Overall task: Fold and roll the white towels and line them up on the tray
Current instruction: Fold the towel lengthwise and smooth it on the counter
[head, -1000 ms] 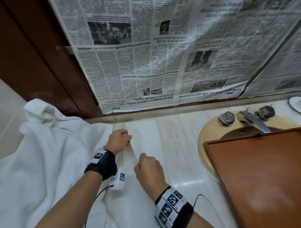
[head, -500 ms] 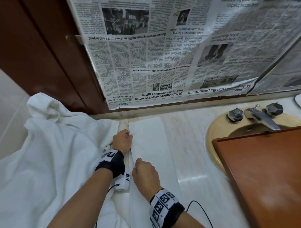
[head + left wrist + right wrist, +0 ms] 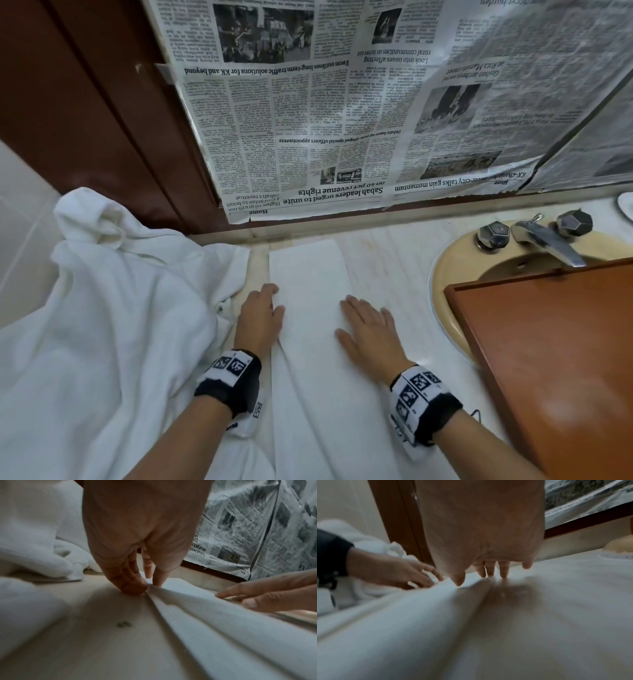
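Marble counter (image 3: 394, 267) runs below a wall covered with newspaper (image 3: 342, 120), and a folded white towel (image 3: 308, 274) lies on it as a long strip. Both hands rest on this strip: the right hand (image 3: 371, 330) is flat with fingers spread, the left hand (image 3: 260, 318) presses its left edge with fingers nearly straight (nothing is gripped). More white towels (image 3: 102, 325) are heaped at left. At right, a wooden tray (image 3: 555, 359) sits over the sink (image 3: 445, 274).

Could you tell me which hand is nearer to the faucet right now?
Right. The right hand lies flat on the folded towel, closer to the faucet; the left hand is at the towel's far edge, beside the towel pile.
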Demonstrator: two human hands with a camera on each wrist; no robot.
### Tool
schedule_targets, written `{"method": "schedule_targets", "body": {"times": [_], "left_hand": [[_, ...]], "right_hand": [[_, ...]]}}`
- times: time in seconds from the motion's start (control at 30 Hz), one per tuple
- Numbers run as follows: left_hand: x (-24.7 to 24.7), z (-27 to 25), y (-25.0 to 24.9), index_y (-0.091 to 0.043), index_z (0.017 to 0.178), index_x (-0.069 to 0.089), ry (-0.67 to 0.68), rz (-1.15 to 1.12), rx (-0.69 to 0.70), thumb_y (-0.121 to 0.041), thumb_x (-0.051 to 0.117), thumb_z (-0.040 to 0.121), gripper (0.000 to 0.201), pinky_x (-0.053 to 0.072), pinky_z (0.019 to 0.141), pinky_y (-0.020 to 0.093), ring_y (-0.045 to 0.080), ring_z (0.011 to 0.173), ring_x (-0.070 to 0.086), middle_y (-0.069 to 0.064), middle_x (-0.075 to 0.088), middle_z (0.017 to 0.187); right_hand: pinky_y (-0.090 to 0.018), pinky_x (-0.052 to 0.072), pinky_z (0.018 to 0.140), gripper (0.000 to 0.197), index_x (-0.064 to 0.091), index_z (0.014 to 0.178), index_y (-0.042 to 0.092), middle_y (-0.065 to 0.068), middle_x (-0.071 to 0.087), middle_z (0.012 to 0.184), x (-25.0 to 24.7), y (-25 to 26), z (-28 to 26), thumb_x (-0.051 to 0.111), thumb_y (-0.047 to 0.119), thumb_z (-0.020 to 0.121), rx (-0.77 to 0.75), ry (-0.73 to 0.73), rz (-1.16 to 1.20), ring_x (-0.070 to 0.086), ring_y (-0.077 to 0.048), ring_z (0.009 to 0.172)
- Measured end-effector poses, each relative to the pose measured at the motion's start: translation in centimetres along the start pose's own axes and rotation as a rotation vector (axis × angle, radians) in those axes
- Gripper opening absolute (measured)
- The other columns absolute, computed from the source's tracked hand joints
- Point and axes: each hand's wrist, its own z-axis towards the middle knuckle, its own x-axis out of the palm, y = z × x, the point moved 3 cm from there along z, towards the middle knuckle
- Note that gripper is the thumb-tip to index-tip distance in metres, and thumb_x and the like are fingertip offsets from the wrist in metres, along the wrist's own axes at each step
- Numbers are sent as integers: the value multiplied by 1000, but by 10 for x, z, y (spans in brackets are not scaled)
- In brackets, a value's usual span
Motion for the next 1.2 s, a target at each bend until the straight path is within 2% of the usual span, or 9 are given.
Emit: {"method": "schedule_targets", "body": {"times": [0.1,0.23,0.53,0.63,0.7,0.8,0.97,1.07,1.2], "left_hand": [[1,-1,1,-17,122,58,-34,2,-2,-16,56,96,26,40,75,30,22,91,56,4,54,99],[5,-8,-4,-21,124,57,31,-45,-13,-24,61,94,31,46,84,33,23,96,57,3,52,105],[29,-14,-35,-14,129,58,57,-18,13,-20,60,93,36,43,86,29,25,101,56,7,53,113],[35,-12,-42,-12,127,57,39,10,3,-18,58,94,34,42,83,30,26,98,56,8,53,109],[35,-12,-45,-11,124,57,22,22,-11,-19,57,95,30,41,80,29,26,97,55,8,54,109],[36,-19,-51,-10,110,59,-2,67,-13,-28,56,97,22,41,76,30,24,91,55,7,56,104],[46,-43,-53,-10,103,54,84,119,-141,-45,61,92,37,45,74,33,26,92,60,7,61,101],[48,-51,-52,-7,113,53,96,95,-272,-40,65,90,42,50,83,37,32,102,60,12,58,111],[43,-54,-47,-10,110,63,7,-90,-360,-26,69,87,28,43,85,28,27,109,58,8,64,114]], "right_hand": [[-46,-12,117,95,5,159,24,13,-6,164,12,-15,0,-20,73,82,-53,24,-129,0,-14,153],[-45,-14,117,99,-5,158,27,16,-16,161,11,-35,4,-30,73,74,-53,45,-164,-11,-12,152],[-43,-12,119,95,-10,157,28,18,-23,158,-16,-80,25,-13,79,77,-86,88,-125,-18,-9,150],[-43,-5,122,77,-2,159,23,11,-11,164,-26,-75,25,21,64,98,-31,52,-50,-9,-15,152],[-41,13,121,68,15,158,15,0,14,165,-32,-63,11,39,47,103,-24,-101,70,14,-21,151],[-38,43,98,48,52,135,14,-4,53,132,-30,-39,-29,45,45,99,-40,-204,203,50,-25,123],[-30,43,88,34,54,115,19,6,46,107,0,-21,-85,51,47,97,38,48,210,49,-17,107],[-30,44,88,22,56,109,17,4,49,105,11,-16,-95,49,35,98,25,67,248,52,-18,104],[-32,49,77,16,56,92,16,0,59,96,14,-12,-96,50,30,97,44,69,321,57,-18,89]]}}
